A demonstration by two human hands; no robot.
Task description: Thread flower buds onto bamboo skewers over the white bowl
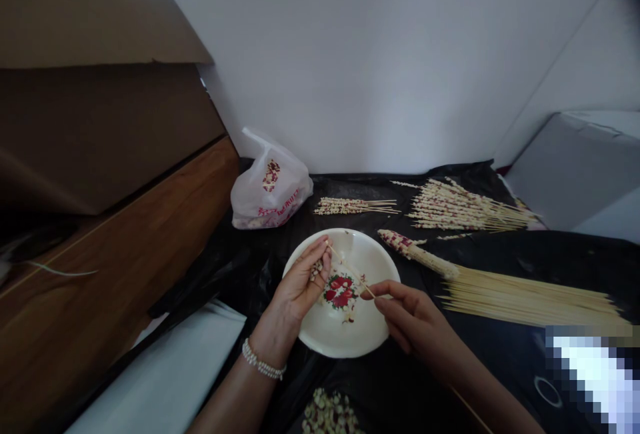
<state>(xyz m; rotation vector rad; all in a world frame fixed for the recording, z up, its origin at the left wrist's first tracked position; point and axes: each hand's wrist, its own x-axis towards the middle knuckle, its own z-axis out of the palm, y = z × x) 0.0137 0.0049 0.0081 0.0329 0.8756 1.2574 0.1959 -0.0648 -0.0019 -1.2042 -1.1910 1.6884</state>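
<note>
My left hand (299,282), wearing a beaded bracelet (263,362), is over the white enamel basin (344,352) with flowers on its bottom. Its curled fingers hold several pale and dark-red corn kernels (316,269) in the palm. Thumb and forefinger pinch at the tip of a thin bamboo skewer (344,261); a kernel seems to be there, too small to be sure. Above the basin's right side, my right hand (413,314) grips the skewer's shaft between thumb and fingers. The skewer runs back beneath my right forearm. Scraps and a few kernels lie in the basin.
Behind lie a small bundle of kernel-strung skewers (345,206) and a larger pile (450,207). A partly stripped corn cob (425,255) touches bare skewers (530,295). A plastic bag (273,191) stands left. Loose kernels (330,414) lie in front. Cardboard (100,134) is far left.
</note>
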